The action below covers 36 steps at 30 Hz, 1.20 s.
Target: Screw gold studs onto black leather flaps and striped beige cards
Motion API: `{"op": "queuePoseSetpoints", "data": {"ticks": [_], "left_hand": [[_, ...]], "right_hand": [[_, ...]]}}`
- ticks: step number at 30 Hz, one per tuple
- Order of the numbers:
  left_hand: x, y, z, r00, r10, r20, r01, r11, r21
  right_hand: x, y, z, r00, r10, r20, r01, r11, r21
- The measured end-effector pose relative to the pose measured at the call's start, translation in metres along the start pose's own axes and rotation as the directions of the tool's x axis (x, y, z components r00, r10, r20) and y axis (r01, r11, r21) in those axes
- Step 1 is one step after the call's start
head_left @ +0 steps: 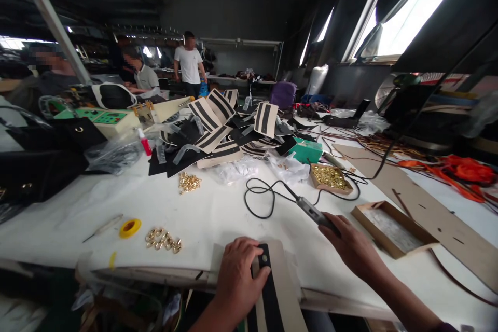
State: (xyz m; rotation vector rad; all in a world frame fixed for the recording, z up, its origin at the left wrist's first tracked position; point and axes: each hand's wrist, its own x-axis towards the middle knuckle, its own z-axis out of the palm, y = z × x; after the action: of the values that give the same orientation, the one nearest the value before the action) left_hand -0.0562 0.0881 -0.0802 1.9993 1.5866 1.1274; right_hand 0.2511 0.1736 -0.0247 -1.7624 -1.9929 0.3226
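Observation:
My left hand [240,276] presses a beige panel with black stripes [283,282] at the table's front edge, its thumb and fingers on either side of a small round metal fitting [264,258] on a black stripe. To the right of the panel, my right hand [342,233] grips a grey corded hand tool [309,209] by its dark near end. The tool is held above the white table, and its exact kind is unclear. A black cord [260,216] runs from its far end and loops on the tabletop.
Gold rings [163,240], yellow tape [129,227] and a thin pointed tool [104,227] lie left. Small gold parts [189,182] lie beyond. Striped panels [221,155] are heaped behind. On the right are a box of gold pieces [330,178] and a shallow cardboard box [395,228].

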Motion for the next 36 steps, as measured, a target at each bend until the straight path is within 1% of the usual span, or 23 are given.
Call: {"op": "queuePoseSetpoints", "data": {"ticks": [1, 2, 3, 4, 5, 6, 7, 8, 9, 10, 11, 14, 16, 19, 22, 28, 36], "left_hand": [[0.000, 0.000, 0.000, 1.000, 0.000, 0.000, 0.000, 1.000, 0.002], [0.000, -0.001, 0.001, 1.000, -0.001, 0.001, 0.001, 1.000, 0.006], [0.000, -0.001, 0.001, 1.000, -0.002, 0.003, 0.002, 1.000, 0.010], [0.000, 0.000, 0.001, 1.000, -0.004, 0.006, 0.004, 1.000, 0.014], [0.001, 0.000, 0.001, 1.000, -0.005, 0.009, 0.005, 1.000, 0.019], [0.001, 0.001, 0.001, 1.000, -0.006, 0.013, 0.006, 1.000, 0.025], [0.001, 0.001, 0.000, 1.000, -0.004, 0.017, 0.003, 0.999, 0.032], [0.001, 0.002, -0.001, 1.000, -0.001, 0.021, 0.000, 0.999, 0.042], [0.001, 0.003, -0.002, 1.000, 0.005, 0.027, -0.006, 0.999, 0.053], [0.001, 0.003, -0.002, 0.999, 0.012, 0.033, -0.014, 0.998, 0.067], [0.002, 0.003, -0.003, 0.999, 0.015, 0.043, -0.019, 0.997, 0.078], [0.002, 0.001, -0.004, 0.998, 0.023, 0.063, -0.028, 0.995, 0.093], [0.002, 0.000, -0.004, 0.997, 0.023, 0.072, -0.030, 0.995, 0.097], [0.001, -0.001, -0.005, 0.997, 0.030, 0.070, -0.037, 0.994, 0.099], [0.001, -0.001, -0.005, 0.997, 0.035, 0.065, -0.042, 0.994, 0.103], [0.001, -0.001, -0.005, 0.996, 0.023, 0.087, -0.033, 0.994, 0.109], [0.001, -0.002, -0.005, 0.995, 0.022, 0.100, -0.033, 0.994, 0.108]], "right_hand": [[0.001, -0.011, -0.005, 0.999, 0.033, 0.040, -0.038, 0.993, 0.116], [0.001, -0.023, -0.009, 0.992, 0.072, 0.101, -0.094, 0.966, 0.241], [0.002, -0.036, -0.013, 0.981, 0.110, 0.161, -0.164, 0.915, 0.370], [0.003, -0.049, -0.015, 0.967, 0.140, 0.215, -0.231, 0.837, 0.497], [0.004, -0.062, -0.015, 0.957, 0.156, 0.246, -0.279, 0.738, 0.615], [0.004, -0.075, -0.014, 0.957, 0.163, 0.242, -0.289, 0.628, 0.722], [0.004, -0.087, -0.011, 0.963, 0.158, 0.217, -0.268, 0.520, 0.811], [0.004, -0.098, -0.007, 0.974, 0.153, 0.170, -0.220, 0.429, 0.876], [0.003, -0.109, -0.002, 0.981, 0.150, 0.125, -0.172, 0.359, 0.917], [0.003, -0.118, 0.004, 0.983, 0.150, 0.101, -0.144, 0.312, 0.939], [0.002, -0.126, 0.010, 0.984, 0.146, 0.101, -0.141, 0.296, 0.945], [-0.002, -0.143, 0.030, 0.983, 0.128, 0.128, -0.166, 0.359, 0.918], [-0.006, -0.153, 0.041, 0.989, 0.114, 0.097, -0.134, 0.395, 0.909], [-0.011, -0.164, 0.054, 0.995, 0.089, 0.037, -0.070, 0.400, 0.914], [-0.015, -0.170, 0.063, 0.998, 0.062, -0.004, -0.021, 0.402, 0.915], [-0.017, -0.166, 0.072, 0.996, 0.081, -0.025, -0.016, 0.470, 0.883], [-0.019, -0.167, 0.075, 0.996, 0.075, -0.047, 0.009, 0.444, 0.896]]}}
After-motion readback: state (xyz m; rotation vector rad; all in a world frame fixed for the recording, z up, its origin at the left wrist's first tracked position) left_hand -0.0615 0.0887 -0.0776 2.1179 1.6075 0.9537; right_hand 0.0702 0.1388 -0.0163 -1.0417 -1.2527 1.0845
